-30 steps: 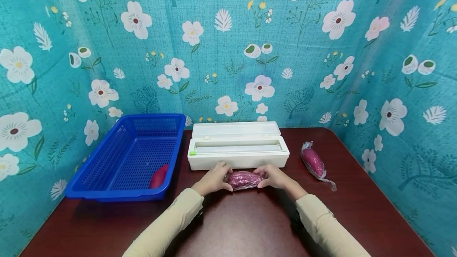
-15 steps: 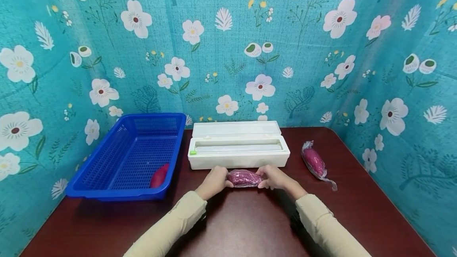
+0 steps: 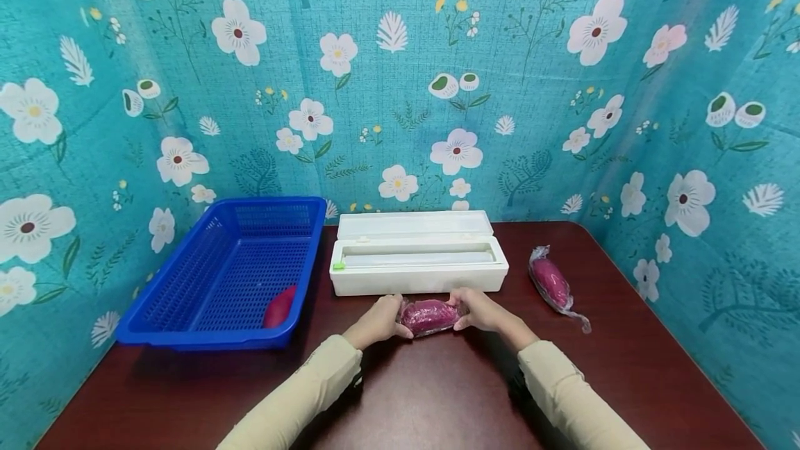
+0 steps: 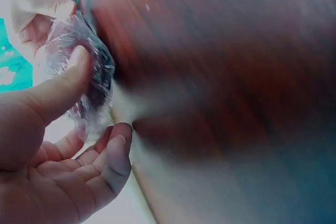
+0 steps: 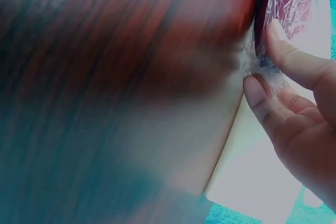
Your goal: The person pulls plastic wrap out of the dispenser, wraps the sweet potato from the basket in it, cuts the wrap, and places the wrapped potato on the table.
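Note:
A magenta, oblong item wrapped in clear cling film lies crosswise between my two hands, just in front of the white box. My left hand grips its left end, and my right hand grips its right end. Crinkled film bunches between thumb and fingers in the left wrist view. In the right wrist view, the right thumb presses on the wrapped item while the fingertips pinch the gathered film at its end. The hands partly cover both ends.
A white cling film box stands behind the hands, its lid up and a roll inside. The blue basket at left contains a red oblong item. Another wrapped magenta item lies at right on the dark red table.
The wrapped item has turned a little between my hands and tilts slightly, its left end nearer me. My left fingers have shifted at its end. The box, basket and other wrapped item stay put.

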A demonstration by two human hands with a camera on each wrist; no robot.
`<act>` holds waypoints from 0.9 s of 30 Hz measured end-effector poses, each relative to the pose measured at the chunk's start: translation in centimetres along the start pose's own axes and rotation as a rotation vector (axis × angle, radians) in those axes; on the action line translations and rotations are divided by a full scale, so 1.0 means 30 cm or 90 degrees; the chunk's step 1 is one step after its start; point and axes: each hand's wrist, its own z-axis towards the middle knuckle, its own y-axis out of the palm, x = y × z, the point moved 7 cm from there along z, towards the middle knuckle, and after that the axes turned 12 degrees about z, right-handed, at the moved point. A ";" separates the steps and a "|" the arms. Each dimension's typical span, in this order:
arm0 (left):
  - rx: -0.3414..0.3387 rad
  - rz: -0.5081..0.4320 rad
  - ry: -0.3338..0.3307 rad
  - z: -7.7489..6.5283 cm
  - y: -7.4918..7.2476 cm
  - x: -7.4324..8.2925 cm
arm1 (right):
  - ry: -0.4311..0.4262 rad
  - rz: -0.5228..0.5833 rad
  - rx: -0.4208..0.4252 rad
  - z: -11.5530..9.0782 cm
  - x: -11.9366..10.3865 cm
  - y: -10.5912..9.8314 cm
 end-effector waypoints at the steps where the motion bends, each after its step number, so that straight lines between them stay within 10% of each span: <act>1: -0.001 -0.007 0.004 0.001 0.001 0.001 | 0.000 -0.006 -0.001 0.000 0.002 -0.001; 14: 0.010 0.039 0.094 0.022 -0.010 0.030 | -0.031 -0.027 -0.042 -0.017 -0.023 0.014; 27: -0.092 -0.062 0.030 0.030 0.008 0.026 | 0.041 0.032 -0.046 -0.061 -0.021 0.006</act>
